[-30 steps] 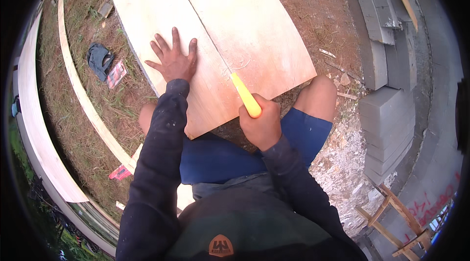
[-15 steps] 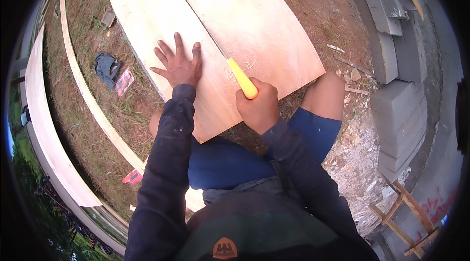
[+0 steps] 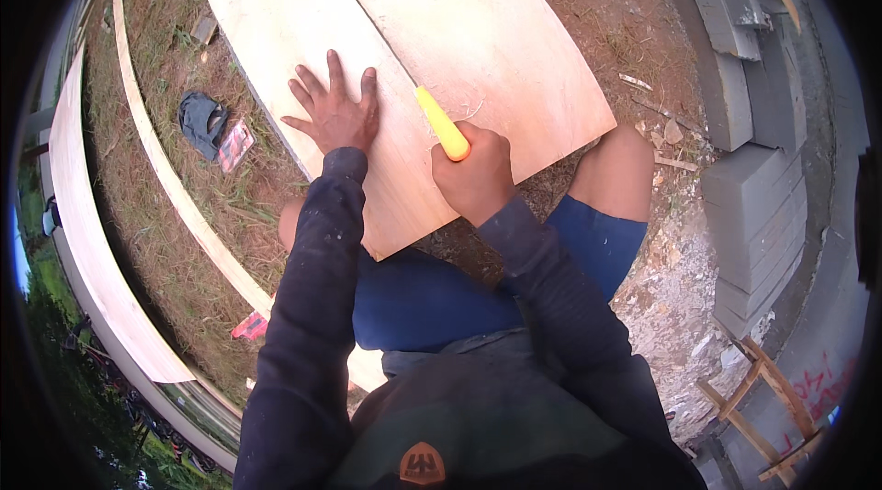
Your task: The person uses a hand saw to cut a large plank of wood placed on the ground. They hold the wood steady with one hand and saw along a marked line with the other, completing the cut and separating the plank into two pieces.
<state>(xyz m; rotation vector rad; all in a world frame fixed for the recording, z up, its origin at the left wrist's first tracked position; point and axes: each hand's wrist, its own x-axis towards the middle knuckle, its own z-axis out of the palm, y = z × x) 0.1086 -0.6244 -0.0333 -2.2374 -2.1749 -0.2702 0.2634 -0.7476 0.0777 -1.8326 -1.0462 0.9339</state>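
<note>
A pale plywood sheet (image 3: 478,22) lies over my knees and the ground, with a long cut line running up its middle. My left hand (image 3: 335,112) presses flat on the left strip of the sheet, fingers spread. My right hand (image 3: 475,174) grips a yellow-handled knife (image 3: 441,123), its tip on the cut line just right of my left hand. Small wood shavings curl beside the blade. I sit in blue shorts and dark long sleeves.
Long thin wooden strips (image 3: 170,173) and a wide board (image 3: 92,242) lie on dry grass at the left, beside a dark cloth (image 3: 202,118) and a small red packet (image 3: 235,145). Grey concrete blocks (image 3: 753,187) stack at the right. A wooden frame (image 3: 763,407) stands lower right.
My right hand has drawn the knife down the cut line toward me. My left hand stays pressed on the sheet.
</note>
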